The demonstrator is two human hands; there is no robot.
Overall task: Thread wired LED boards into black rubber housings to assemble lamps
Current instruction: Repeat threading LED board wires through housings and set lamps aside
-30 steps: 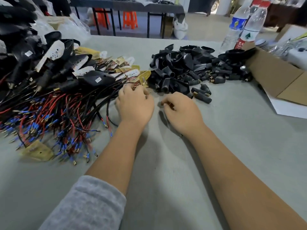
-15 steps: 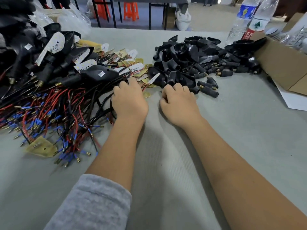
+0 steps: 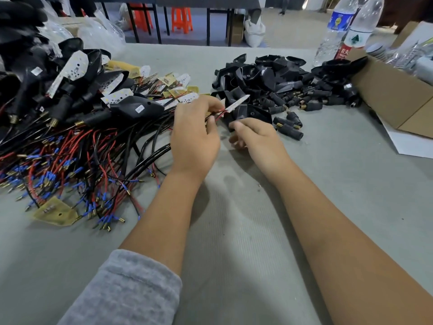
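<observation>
A small white LED board with red and black wires (image 3: 236, 103) sits raised above the grey cloth-covered desk (image 3: 234, 231) near the middle of the view, its pale blade pointing toward two o'clock and its wires running back into the left hand (image 3: 194, 137), whose thumb and fingers pinch those wires just behind the board. Just beside it at four o'clock, the right hand (image 3: 255, 134) has its fingers curled inward at the near edge of the heap of black rubber housings (image 3: 276, 83); whether they close on a housing I cannot tell, since the back of the hand hides the fingertips. That heap spreads from twelve to three o'clock of the hands, with short black cylindrical sockets with brass ends (image 3: 288, 127) scattered along its near side. At nine to eleven o'clock lies a tangle of red and black wires with blue-sleeved brass terminals (image 3: 58, 165), topped by more white and yellowish LED boards (image 3: 173, 87) and finished black lamps (image 3: 138, 106). A lone yellowish board (image 3: 56, 211) lies flat at eight o'clock. At two o'clock an open brown cardboard box (image 3: 393, 99) stands on the desk, with two clear plastic water bottles (image 3: 346, 26) behind it. A grey knitted sleeve (image 3: 126, 294) covers the left upper forearm.
</observation>
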